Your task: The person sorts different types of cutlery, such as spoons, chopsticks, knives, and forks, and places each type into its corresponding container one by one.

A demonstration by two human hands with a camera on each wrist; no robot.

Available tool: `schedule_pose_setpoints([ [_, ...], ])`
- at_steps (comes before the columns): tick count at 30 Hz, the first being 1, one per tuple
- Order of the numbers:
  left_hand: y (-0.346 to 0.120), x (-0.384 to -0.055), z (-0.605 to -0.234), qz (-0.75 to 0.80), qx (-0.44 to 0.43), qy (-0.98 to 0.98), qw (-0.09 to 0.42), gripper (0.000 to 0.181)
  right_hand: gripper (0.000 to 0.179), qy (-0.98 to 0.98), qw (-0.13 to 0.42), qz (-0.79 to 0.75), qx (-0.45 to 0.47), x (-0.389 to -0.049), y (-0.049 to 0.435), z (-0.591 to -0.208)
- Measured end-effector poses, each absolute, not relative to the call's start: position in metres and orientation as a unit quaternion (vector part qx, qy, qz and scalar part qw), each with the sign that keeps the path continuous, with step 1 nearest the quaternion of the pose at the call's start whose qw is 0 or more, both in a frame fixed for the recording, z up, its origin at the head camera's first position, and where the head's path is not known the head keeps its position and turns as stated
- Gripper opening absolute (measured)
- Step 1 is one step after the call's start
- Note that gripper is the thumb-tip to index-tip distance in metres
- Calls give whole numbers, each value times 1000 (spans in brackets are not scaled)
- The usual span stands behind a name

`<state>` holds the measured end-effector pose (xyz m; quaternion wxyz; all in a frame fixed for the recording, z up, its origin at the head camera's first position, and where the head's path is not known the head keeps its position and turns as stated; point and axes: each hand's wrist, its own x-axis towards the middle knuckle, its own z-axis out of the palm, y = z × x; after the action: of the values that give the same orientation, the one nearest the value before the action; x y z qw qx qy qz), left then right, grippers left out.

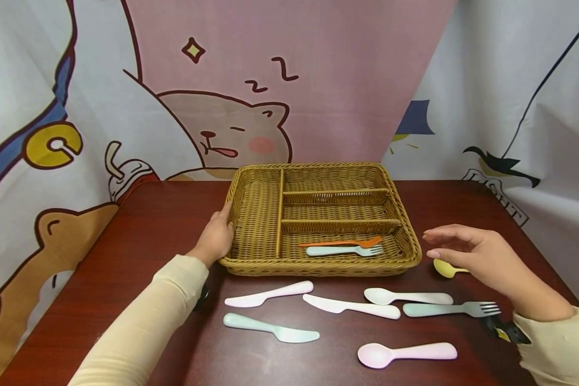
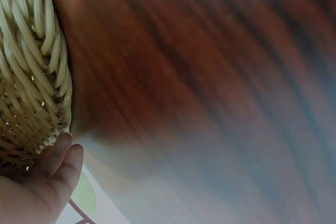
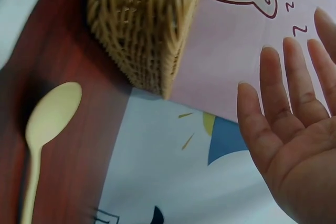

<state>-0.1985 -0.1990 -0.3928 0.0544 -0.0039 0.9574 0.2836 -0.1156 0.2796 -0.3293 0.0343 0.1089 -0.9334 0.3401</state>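
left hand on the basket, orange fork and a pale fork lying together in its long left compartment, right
Wrong place: the head view shows the orange fork and pale fork in the nearest right-hand compartment, not the long left one. The left hand is on the basket.

We're watching the left hand (image 2: 31,195) low in the corner, fingers against the woven basket (image 2: 34,72), reddish-brown tabletop (image 2: 142,66) sweeping right, printed cloth (image 2: 104,203) below!

Cloth-screened spot, room type unclear | cartoon-print hangings (image 1: 347,80) | reddish wood-grain table (image 1: 140,225)
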Motion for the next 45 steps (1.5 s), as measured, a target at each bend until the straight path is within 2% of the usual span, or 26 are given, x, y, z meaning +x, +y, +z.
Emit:
schedule_pose_setpoints([
  [9, -200, -199, -392, 284, -3, 957, 52, 58, 29, -951, 2, 291, 106, -107, 294, -346],
  [16, -199, -198, -392, 289, -2, 956, 55, 58, 28, -950, -2, 287, 121, -97, 308, -364],
  [24, -198, -198, -391, 290, -1, 955, 56, 58, 23, -952, -43, 267, 143, -91, 323, -382],
  [29, -199, -198, -391, 288, -3, 956, 55, 58, 22, -953, -38, 253, 159, -90, 329, -390],
  [39, -198, -199, -391, 287, -4, 956, 59, 58, 27, -931, 11, 255, 260, -84, 341, -409],
  [45, -199, -199, -392, 284, -2, 957, 56, 58, 23, -944, -14, 219, 248, -84, 345, -411],
])
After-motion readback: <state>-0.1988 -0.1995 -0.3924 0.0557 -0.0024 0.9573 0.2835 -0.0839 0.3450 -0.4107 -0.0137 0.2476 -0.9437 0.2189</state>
